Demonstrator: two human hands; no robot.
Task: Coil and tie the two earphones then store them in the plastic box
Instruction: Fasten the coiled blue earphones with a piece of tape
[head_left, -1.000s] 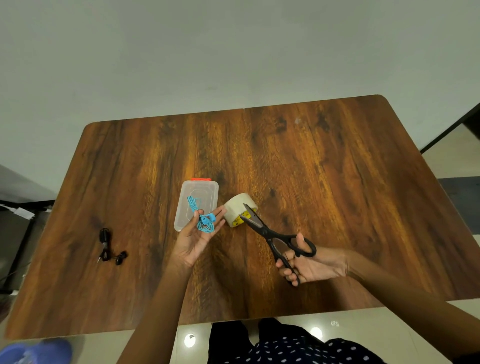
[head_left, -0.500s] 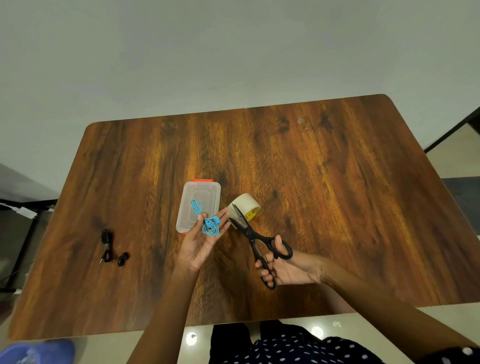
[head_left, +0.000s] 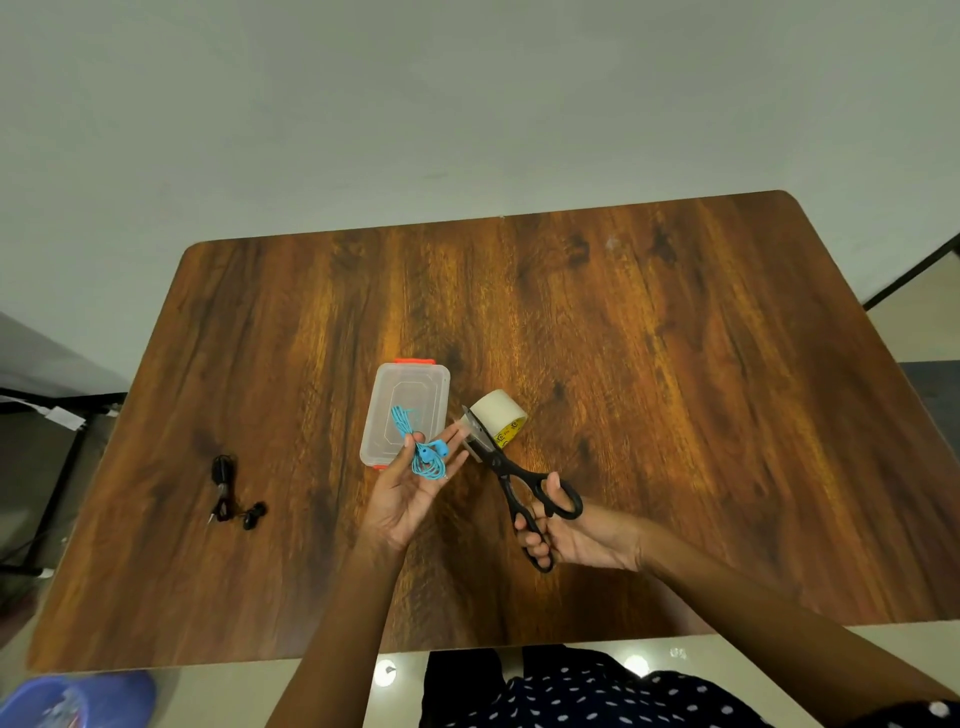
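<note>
My left hand (head_left: 410, 493) is raised palm up and pinches a coiled blue earphone (head_left: 426, 452) between thumb and fingers, just in front of the clear plastic box (head_left: 387, 410) with orange clasps. My right hand (head_left: 576, 535) grips black scissors (head_left: 519, 483) by the handles. Their blades point up-left, reaching the strip of tape between my left fingers and the beige tape roll (head_left: 498, 418). A black earphone (head_left: 231, 491) lies bundled on the table at the left, away from both hands.
The wooden table (head_left: 675, 389) stretches wide to the right and back. A blue object (head_left: 78, 701) sits on the floor at bottom left. A dark stand (head_left: 52, 467) is beside the table's left edge.
My right hand has brought the scissors leftward, from over the tape roll to close beside my left fingers. My left hand has kept hold of the blue earphone.
</note>
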